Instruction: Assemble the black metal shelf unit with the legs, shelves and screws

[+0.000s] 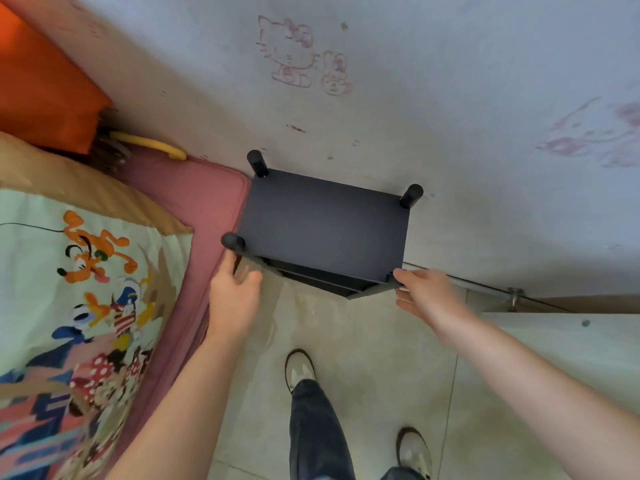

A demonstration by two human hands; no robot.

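Against the wall (450,116), beside the bed (194,216): black shelf unit (322,226), upright, legs capped. Left hand (235,299), fingers loosely spread, touches its near-left leg (232,241). Right hand (429,296), fingers straight, touches its near-right corner.

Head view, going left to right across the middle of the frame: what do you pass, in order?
Cartoon blanket → pink mattress edge → left hand → black shelf unit → right hand → metal door rail.
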